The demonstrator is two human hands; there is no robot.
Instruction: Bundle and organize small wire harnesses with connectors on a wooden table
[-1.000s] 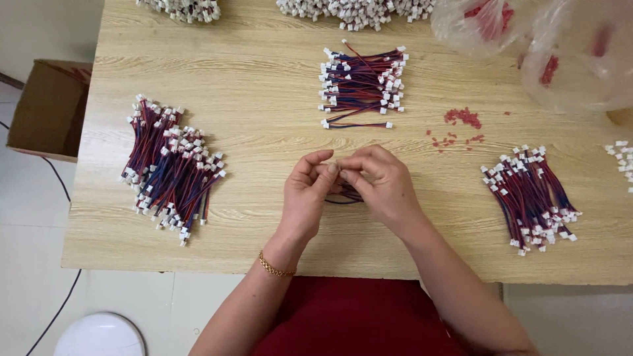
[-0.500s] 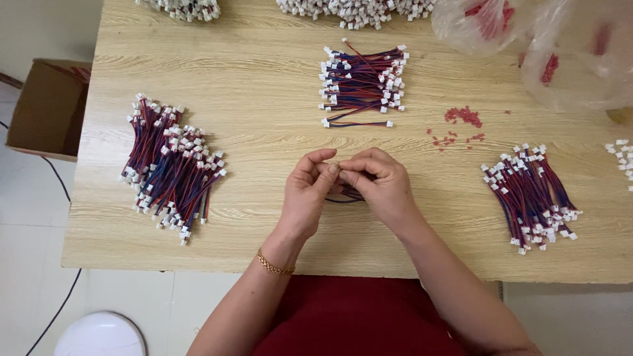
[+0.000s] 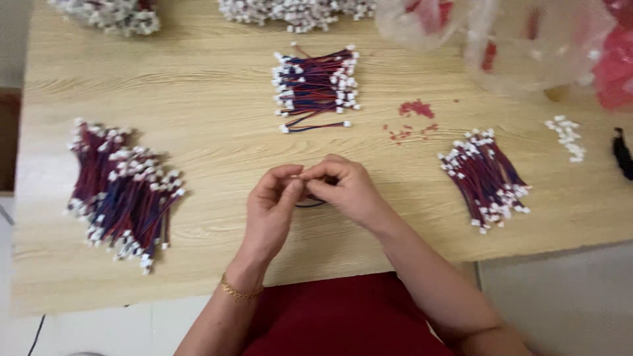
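Note:
My left hand and my right hand meet over the middle of the wooden table, fingertips pinched together on a short wire lead. Only a dark loop of the lead shows below my fingers; its ends are hidden. A gold bracelet sits on my left wrist. A neat bundle of red and blue leads with white plugs lies just beyond my hands.
A big heap of the same leads lies at the left, a smaller bundle at the right. Small red bits and loose white plugs are scattered at the right. Clear plastic bags and more plug piles line the far edge.
My hands stay pinched on the lead in the same spot. The camera has shifted, so the box at the left has slid out of sight.

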